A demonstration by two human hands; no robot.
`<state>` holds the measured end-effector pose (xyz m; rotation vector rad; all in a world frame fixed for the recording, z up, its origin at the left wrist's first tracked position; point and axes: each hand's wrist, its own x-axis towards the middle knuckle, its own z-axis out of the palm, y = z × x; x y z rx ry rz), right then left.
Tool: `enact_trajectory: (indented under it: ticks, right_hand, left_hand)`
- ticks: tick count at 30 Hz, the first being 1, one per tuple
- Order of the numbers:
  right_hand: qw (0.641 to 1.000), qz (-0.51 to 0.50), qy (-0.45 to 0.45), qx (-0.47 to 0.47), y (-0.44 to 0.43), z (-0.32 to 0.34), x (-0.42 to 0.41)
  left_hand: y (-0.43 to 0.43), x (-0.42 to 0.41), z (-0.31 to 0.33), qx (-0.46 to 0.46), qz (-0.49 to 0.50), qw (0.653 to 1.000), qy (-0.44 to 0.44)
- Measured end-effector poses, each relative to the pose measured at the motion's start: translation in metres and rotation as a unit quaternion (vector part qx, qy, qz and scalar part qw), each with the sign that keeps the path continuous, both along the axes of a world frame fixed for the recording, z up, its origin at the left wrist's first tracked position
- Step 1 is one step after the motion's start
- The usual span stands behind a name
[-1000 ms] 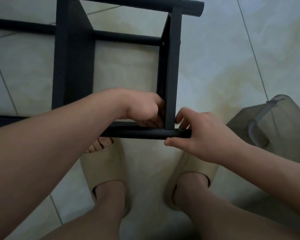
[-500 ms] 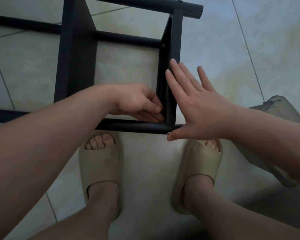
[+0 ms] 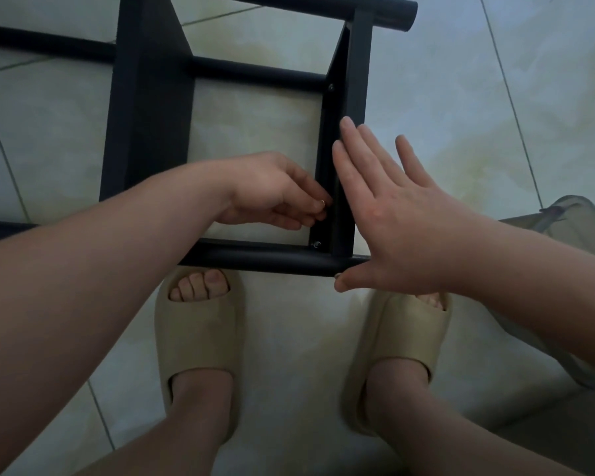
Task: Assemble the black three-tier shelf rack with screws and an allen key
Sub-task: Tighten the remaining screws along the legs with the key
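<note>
The black rack frame (image 3: 148, 108) stands on the tile floor in front of my feet. Round tubes cross it, the nearest one (image 3: 265, 259) just above my toes. A flat side upright (image 3: 356, 80) joins the tubes, with a screw head (image 3: 316, 244) at its lower inner corner and another (image 3: 330, 87) higher up. My left hand (image 3: 275, 194) reaches inside the frame, its curled fingertips pinching a small shiny metal piece against the upright's inner face; screw or allen key, I cannot tell. My right hand (image 3: 389, 214) lies flat, fingers straight, against the upright's outer side.
My two feet in beige slippers (image 3: 200, 334) stand on the pale tile floor right below the frame. A grey translucent plastic container (image 3: 571, 228) sits at the right edge, behind my right forearm. More black tubes of the rack run off to the left.
One second ago my right hand gripped the near tube's end; it has since opened and pressed flat against the upright. My left hand has shifted slightly up from the lower corner.
</note>
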<state>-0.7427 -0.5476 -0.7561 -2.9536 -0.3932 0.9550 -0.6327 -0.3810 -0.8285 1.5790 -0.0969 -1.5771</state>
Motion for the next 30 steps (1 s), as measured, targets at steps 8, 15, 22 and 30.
enact_trajectory:
  ticks: [8, 15, 22, 30]
  right_hand:
    - [1.000, -0.005, -0.002, 0.014, -0.001, -0.001, -0.002]
    - [1.000, -0.006, -0.005, 0.017, -0.003, -0.001, -0.002]
    - [1.000, -0.007, -0.002, 0.016, -0.002, -0.001, -0.002]
    - [1.000, -0.008, 0.001, 0.017, -0.002, -0.002, -0.002]
  left_hand:
    - [-0.013, -0.003, 0.003, 0.000, -0.009, 1.000, 0.002]
    - [-0.019, -0.018, -0.002, 0.013, -0.055, 0.997, 0.050]
    - [-0.018, -0.018, -0.007, 0.014, -0.085, 0.992, 0.094]
    - [-0.017, -0.015, -0.007, 0.015, -0.097, 0.987, 0.125]
